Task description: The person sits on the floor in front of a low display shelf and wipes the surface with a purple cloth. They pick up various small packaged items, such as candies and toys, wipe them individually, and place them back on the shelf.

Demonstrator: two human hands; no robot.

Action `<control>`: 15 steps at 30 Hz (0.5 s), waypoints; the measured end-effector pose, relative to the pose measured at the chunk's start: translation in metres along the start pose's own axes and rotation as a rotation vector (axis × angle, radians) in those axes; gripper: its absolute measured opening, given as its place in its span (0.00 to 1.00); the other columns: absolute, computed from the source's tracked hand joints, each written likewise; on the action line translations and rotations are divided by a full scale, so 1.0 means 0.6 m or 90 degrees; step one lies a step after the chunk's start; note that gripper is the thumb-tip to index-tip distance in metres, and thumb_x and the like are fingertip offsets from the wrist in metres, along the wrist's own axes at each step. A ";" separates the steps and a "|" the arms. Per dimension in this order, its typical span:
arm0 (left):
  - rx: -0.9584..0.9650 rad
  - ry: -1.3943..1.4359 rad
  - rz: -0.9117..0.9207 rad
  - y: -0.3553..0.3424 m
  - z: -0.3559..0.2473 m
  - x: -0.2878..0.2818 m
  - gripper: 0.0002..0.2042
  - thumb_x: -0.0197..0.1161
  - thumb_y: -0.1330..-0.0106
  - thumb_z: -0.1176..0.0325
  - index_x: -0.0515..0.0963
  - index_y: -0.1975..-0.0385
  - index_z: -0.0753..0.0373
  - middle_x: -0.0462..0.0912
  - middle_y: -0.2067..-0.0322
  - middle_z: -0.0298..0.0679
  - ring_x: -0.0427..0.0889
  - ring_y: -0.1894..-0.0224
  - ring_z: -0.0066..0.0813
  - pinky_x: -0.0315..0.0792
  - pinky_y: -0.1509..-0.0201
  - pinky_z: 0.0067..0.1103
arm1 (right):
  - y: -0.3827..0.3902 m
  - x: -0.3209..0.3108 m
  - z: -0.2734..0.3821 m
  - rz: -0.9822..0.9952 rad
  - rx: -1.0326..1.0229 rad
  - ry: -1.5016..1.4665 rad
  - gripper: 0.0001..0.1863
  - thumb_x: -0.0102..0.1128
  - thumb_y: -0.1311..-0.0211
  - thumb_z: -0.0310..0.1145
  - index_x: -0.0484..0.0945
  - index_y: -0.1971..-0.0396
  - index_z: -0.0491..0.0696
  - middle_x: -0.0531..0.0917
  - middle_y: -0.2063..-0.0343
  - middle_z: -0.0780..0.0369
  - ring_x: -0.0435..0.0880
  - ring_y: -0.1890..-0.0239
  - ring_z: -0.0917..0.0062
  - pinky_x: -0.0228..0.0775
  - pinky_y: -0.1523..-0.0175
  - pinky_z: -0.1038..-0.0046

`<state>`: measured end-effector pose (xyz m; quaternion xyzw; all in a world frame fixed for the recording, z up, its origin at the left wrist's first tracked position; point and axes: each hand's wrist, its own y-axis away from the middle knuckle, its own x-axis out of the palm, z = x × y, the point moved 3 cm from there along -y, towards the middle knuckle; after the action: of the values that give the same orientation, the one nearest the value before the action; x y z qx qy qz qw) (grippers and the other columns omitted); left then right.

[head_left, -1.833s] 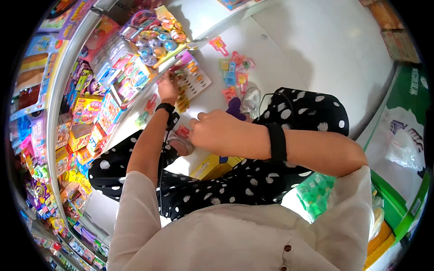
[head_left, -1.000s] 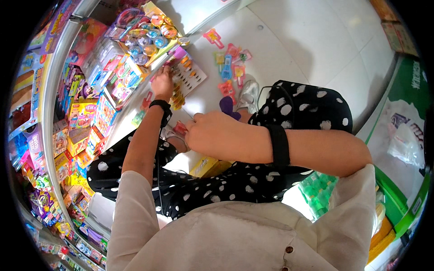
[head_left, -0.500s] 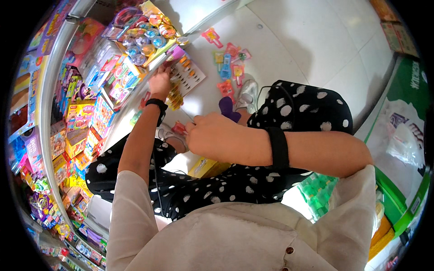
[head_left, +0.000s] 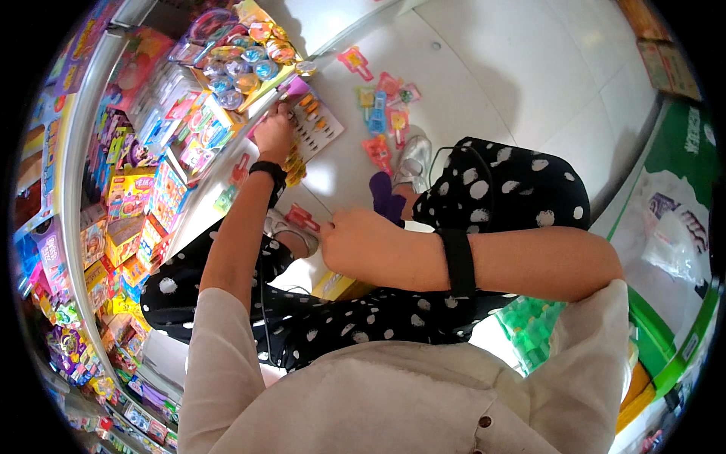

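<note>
Card (head_left: 334, 125) is sitting beside left hand (head_left: 273, 136); right hand (head_left: 361, 240) is hovering curled; both grips unclear; bumps could be dislodging orange pieces (head_left: 311, 116).

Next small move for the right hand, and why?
Probably bring the right hand up to the white card and steady its right edge. The left hand is at the card's left side, that right edge is uncovered, and the right hand sits apart from it, fingers curled. Whether either hand grips anything is hidden.
</note>
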<state>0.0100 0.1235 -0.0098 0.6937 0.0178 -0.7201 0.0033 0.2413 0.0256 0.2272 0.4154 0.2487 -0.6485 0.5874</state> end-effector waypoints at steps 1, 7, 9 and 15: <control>0.028 0.063 0.007 0.004 -0.021 -0.009 0.13 0.62 0.36 0.66 0.75 0.53 0.57 0.82 0.56 0.41 0.85 0.57 0.44 0.80 0.60 0.36 | 0.004 0.004 0.000 0.008 0.002 -0.008 0.09 0.68 0.53 0.28 0.86 0.70 0.41 0.83 0.65 0.56 0.84 0.60 0.66 0.79 0.64 0.69; 0.109 0.372 0.190 0.066 -0.147 0.004 0.18 0.67 0.39 0.65 0.73 0.50 0.59 0.80 0.53 0.43 0.84 0.58 0.46 0.79 0.58 0.37 | 0.016 -0.008 0.013 0.044 -0.017 -0.053 0.12 0.70 0.56 0.28 0.86 0.70 0.37 0.83 0.67 0.54 0.83 0.60 0.65 0.79 0.65 0.69; 0.045 0.456 0.304 0.085 -0.184 0.033 0.20 0.69 0.40 0.64 0.73 0.50 0.61 0.79 0.51 0.45 0.83 0.55 0.47 0.78 0.53 0.37 | 0.017 -0.013 0.007 0.048 0.000 -0.069 0.12 0.69 0.56 0.28 0.85 0.70 0.36 0.82 0.67 0.55 0.82 0.61 0.65 0.78 0.66 0.70; 0.074 0.489 0.183 0.107 -0.273 0.104 0.30 0.75 0.49 0.69 0.71 0.45 0.64 0.75 0.47 0.50 0.74 0.43 0.52 0.73 0.40 0.37 | 0.022 -0.068 -0.022 0.075 0.073 -0.009 0.12 0.67 0.55 0.28 0.84 0.68 0.38 0.82 0.67 0.56 0.81 0.59 0.66 0.77 0.69 0.72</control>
<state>0.1729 0.0653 -0.0797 0.9064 -0.1199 -0.4008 0.0582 0.2561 0.0566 0.2563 0.4575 0.1819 -0.6293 0.6013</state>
